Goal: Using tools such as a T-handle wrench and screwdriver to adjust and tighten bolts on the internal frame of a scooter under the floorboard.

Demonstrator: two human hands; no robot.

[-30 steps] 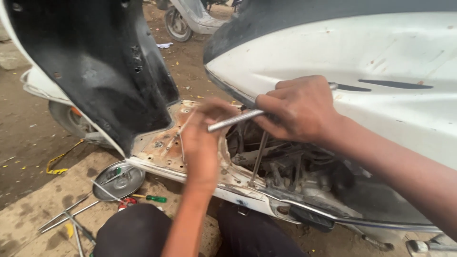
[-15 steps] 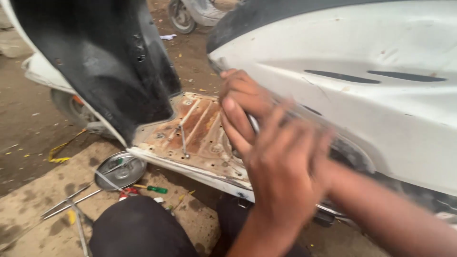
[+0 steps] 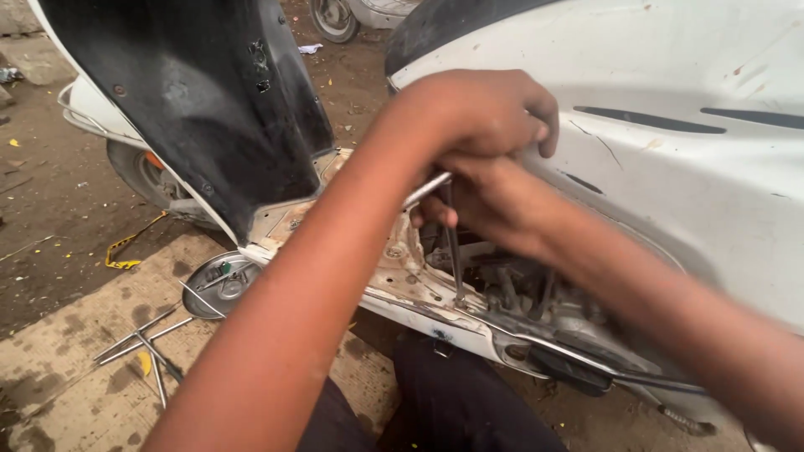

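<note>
A steel T-handle wrench (image 3: 452, 251) stands upright in the open engine bay of a white scooter (image 3: 670, 167), its tip down on the frame near the floorboard (image 3: 394, 251). My right hand (image 3: 494, 205) comes in from the right and is closed around the wrench's crossbar. My left hand (image 3: 486, 109) reaches across from the lower left. It is curled in a fist just above my right hand, over the hidden far end of the crossbar. The left forearm hides part of the floorboard.
The scooter's black front panel (image 3: 209, 100) rises at the left above its front wheel (image 3: 146, 176). On the paving lie a metal bowl (image 3: 219, 283) with small parts, long T-wrenches (image 3: 142, 343) and a yellow strip (image 3: 126, 251). Another vehicle's wheel (image 3: 335, 17) is behind.
My left hand has moved from the floorboard up over my right hand. The wrench now stands upright in the engine bay, and the view has shifted closer.
</note>
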